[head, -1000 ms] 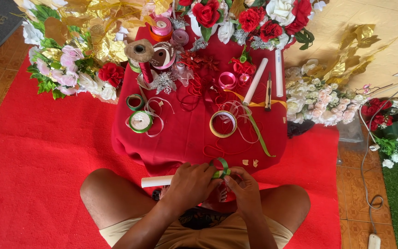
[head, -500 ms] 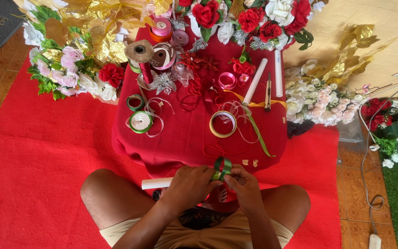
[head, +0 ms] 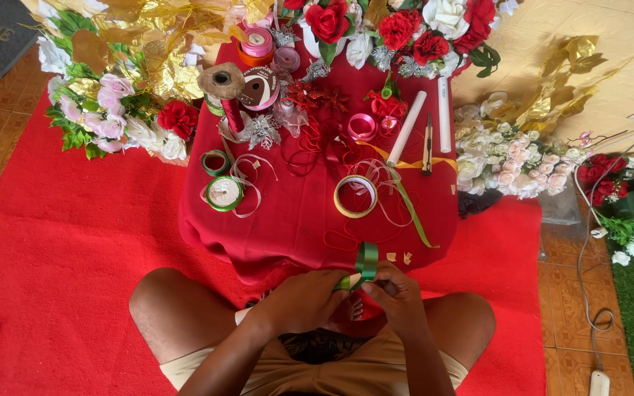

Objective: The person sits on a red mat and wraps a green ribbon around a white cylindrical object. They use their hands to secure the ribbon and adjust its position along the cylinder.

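I sit cross-legged at a low table under a red cloth [head: 295, 220]. My left hand [head: 306, 299] and my right hand [head: 394, 290] meet just in front of the table's near edge. Together they pinch a short piece of green ribbon [head: 365, 262], folded into an upright loop between the fingertips. Both hands have their fingers closed on it. The lower end of the ribbon is hidden between the fingers.
On the cloth lie a gold tape roll [head: 355, 196], green ribbon spools [head: 224, 193], a pink ribbon roll [head: 362, 127], two white sticks [head: 405, 127], a craft knife [head: 427, 144] and loose ribbon. Artificial flowers [head: 511, 161] and gold leaves surround the table on a red carpet [head: 60, 257].
The green ribbon loop has been raised and stood more upright between my fingertips. My hands have stayed in nearly the same place.
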